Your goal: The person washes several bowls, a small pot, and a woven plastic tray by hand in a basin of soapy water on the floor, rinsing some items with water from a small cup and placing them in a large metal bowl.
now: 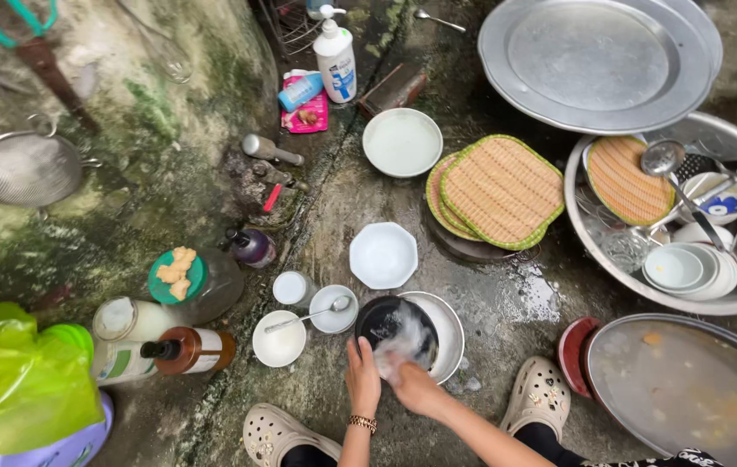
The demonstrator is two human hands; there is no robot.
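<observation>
A small black pan (393,322) sits inside a shallow steel basin (450,327) on the wet concrete ground in front of me. My left hand (362,374), with a gold bracelet at the wrist, grips the pan's near rim. My right hand (413,386) presses a soapy, blurred scrubber (400,346) into the pan. Foam covers part of the pan's inside. My feet in pale clogs (540,394) flank the basin.
White bowls (383,254), a small bowl with a spoon (334,310) and bottles (180,350) lie to the left. Woven mats (500,190) rest ahead. At the right, a big steel basin (595,242) holds dishes, and a tray of murky water (688,389) lies near.
</observation>
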